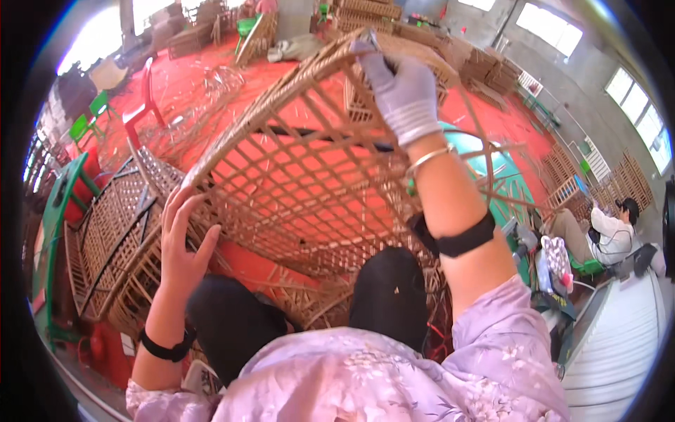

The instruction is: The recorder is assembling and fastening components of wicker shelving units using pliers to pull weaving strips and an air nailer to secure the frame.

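Observation:
A brown open-weave wicker basket [302, 176] is tilted in front of my knees, its lattice side facing me. My right hand [408, 95], in a pale lilac glove, is closed on the basket's braided rim at the far upper corner. Something small and greyish shows at its fingertips, too unclear to name. Bare, my left hand [184, 239] rests its stretched fingers against the near left end of the rim, thumb spread apart. Loose wicker strands [485, 151] stick out to the right of my right wrist.
Another woven basket [116, 239] stands close on my left beside a green table frame [60, 232]. A red chair [143, 105] is further off. Wicker scraps [225, 81] litter the red floor. At right, a seated person [612, 232] works near a teal table [506, 176].

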Motion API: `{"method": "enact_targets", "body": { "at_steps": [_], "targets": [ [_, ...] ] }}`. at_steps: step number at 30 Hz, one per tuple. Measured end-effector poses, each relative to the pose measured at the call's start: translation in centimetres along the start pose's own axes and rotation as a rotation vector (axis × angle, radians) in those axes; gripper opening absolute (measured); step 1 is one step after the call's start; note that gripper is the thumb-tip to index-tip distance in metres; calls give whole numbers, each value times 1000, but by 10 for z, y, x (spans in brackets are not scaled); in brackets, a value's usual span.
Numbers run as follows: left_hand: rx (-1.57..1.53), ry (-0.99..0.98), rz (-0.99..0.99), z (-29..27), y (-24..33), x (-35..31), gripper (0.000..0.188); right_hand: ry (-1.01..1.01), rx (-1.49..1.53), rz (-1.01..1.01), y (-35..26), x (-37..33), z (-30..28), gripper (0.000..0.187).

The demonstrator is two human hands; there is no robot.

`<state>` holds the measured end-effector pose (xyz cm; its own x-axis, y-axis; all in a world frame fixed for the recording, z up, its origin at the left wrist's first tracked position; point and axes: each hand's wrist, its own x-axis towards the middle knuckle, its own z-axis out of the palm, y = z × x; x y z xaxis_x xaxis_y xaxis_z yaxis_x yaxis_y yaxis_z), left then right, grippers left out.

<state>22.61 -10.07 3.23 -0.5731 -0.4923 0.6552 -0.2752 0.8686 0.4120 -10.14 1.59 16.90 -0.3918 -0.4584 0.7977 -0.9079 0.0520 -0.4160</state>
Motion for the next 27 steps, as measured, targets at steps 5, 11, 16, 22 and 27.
{"method": "enact_targets", "body": {
  "at_steps": [5, 11, 16, 22, 27],
  "targets": [
    [52, -111, 53, 12, -11, -20, 43, -10, 57, -127, 35, 16, 12, 50],
    [46, -133, -34, 12, -33, -45, 42, -117, -7, -11, 50, 48, 27, 47],
    [3, -122, -10, 11, -36, -51, 41, -168, -19, -12, 44, 42, 33, 45],
    [-38, -95, -66, 32, -59, -53, 45, -108, 2, -39, 40, 21, 30, 42],
    [11, 32, 8, 43, -123, -9, 62, 69, -51, -77, 1, 14, 18, 41]
  ]
}}
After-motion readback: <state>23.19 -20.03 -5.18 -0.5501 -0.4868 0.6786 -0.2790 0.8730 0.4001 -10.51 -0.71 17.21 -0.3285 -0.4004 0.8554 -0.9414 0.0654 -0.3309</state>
